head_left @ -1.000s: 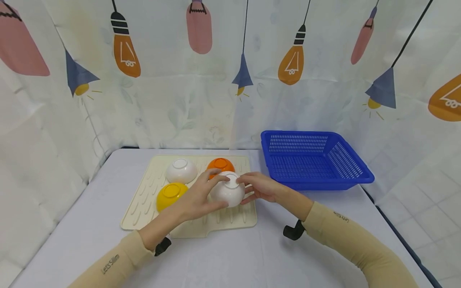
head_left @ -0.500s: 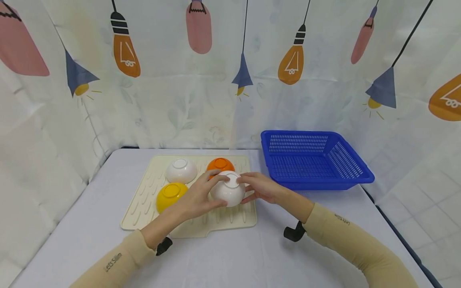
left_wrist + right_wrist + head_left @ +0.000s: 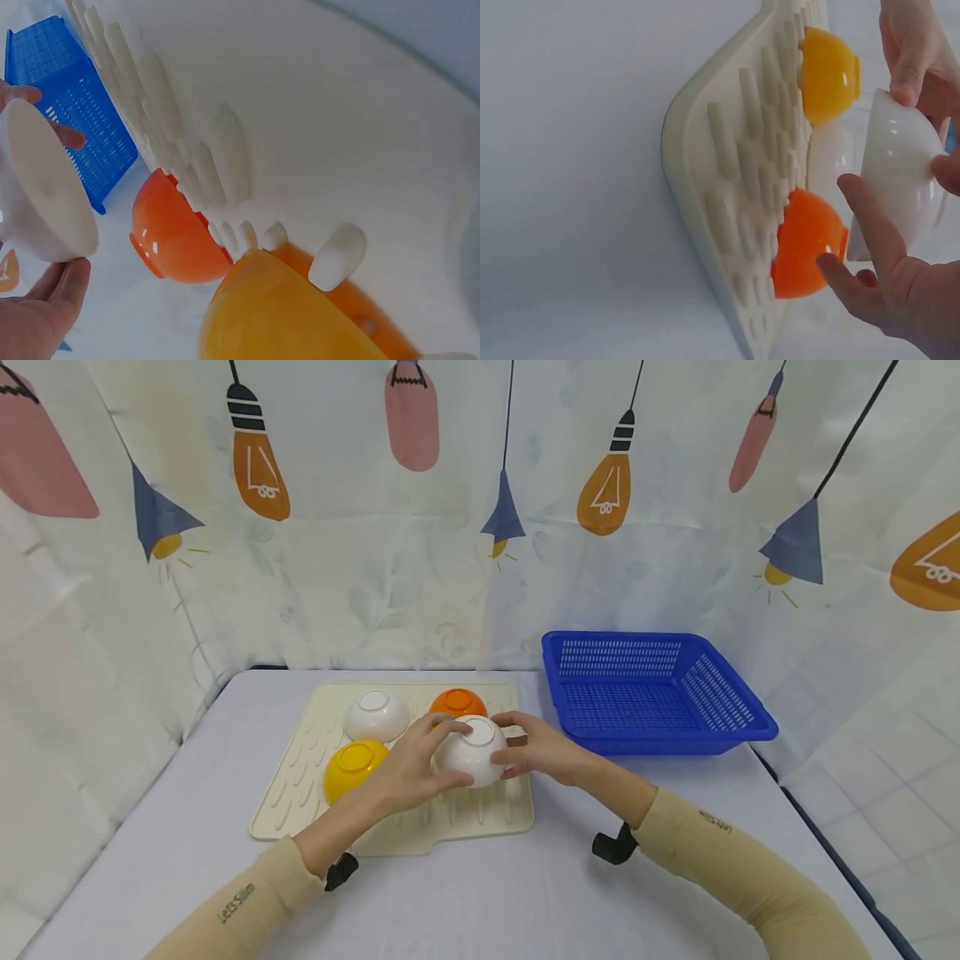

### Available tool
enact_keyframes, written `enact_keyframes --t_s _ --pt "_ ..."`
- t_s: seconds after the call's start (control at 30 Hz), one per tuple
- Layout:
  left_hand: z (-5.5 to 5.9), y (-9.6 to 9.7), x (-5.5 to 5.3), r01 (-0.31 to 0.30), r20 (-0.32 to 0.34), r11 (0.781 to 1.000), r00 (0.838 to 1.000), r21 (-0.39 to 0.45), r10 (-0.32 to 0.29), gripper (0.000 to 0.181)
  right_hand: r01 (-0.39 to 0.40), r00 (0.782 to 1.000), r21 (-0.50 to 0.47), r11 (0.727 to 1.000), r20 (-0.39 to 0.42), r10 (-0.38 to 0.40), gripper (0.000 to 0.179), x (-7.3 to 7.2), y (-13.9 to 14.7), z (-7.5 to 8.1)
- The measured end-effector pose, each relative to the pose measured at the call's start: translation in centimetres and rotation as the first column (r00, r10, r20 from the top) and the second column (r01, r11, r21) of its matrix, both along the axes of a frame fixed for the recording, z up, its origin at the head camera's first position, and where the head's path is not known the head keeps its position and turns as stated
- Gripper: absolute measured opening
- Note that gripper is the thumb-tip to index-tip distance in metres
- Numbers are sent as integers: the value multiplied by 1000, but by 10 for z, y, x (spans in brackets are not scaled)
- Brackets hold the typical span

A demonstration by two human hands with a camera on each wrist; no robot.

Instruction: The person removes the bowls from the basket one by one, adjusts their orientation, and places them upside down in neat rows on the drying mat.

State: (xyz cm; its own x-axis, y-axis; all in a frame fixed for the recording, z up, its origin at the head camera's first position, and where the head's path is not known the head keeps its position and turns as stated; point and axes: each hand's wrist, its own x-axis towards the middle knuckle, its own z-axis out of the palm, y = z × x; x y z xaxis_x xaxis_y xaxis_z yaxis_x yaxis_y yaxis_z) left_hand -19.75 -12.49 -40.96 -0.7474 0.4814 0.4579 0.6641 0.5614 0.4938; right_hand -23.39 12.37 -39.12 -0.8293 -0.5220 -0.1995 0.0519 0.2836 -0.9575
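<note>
Held base-up close over the mat's right part is a glossy white bowl [image 3: 471,752]. My left hand [image 3: 415,767] grips its left side, thumb near the rim and a fingertip at the foot ring. On the other side my right hand [image 3: 546,750] holds it with spread fingers; one finger [image 3: 874,225] lies along the wall in the right wrist view. The bowl's hollow side shows in the left wrist view. An orange bowl [image 3: 457,700], partly hidden behind the held one, a yellow bowl [image 3: 351,768] and a second white bowl [image 3: 377,714] stand upside down.
Beneath the bowls lies a ridged cream drying mat [image 3: 294,802] on a white-covered table [image 3: 480,902]. A blue perforated basket [image 3: 652,745] stands at the back right, against the printed curtain [image 3: 450,585].
The right hand's fingers have shifted on the white bowl, the upper one lifting away from its foot ring. The bowl has turned slightly; the left hand stays nearly in place.
</note>
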Motion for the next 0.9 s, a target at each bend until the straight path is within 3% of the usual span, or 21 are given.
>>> enact_keyframes --t_s 0.13,0.27,0.47,0.7,0.9 --pt "0 -1 -1 -6 -1 1000 1000 -7 6 59 -55 991 62 997 -119 62 81 0 3 -1" --pt "-1 -2 -1 -14 10 1000 1000 -9 14 59 -82 958 119 990 -264 111 86 -2 6 -4" --pt "-1 -3 -1 -25 38 1000 999 13 24 59 -126 887 102 987 -433 158 82 -1 8 -10" --pt "-2 -5 0 -13 82 999 997 38 10 59 -185 759 114 976 -614 215 66 2 9 -16" --pt "-3 -5 -3 -17 122 999 992 43 11 59 -181 720 155 971 -652 238 59 -1 9 -19"
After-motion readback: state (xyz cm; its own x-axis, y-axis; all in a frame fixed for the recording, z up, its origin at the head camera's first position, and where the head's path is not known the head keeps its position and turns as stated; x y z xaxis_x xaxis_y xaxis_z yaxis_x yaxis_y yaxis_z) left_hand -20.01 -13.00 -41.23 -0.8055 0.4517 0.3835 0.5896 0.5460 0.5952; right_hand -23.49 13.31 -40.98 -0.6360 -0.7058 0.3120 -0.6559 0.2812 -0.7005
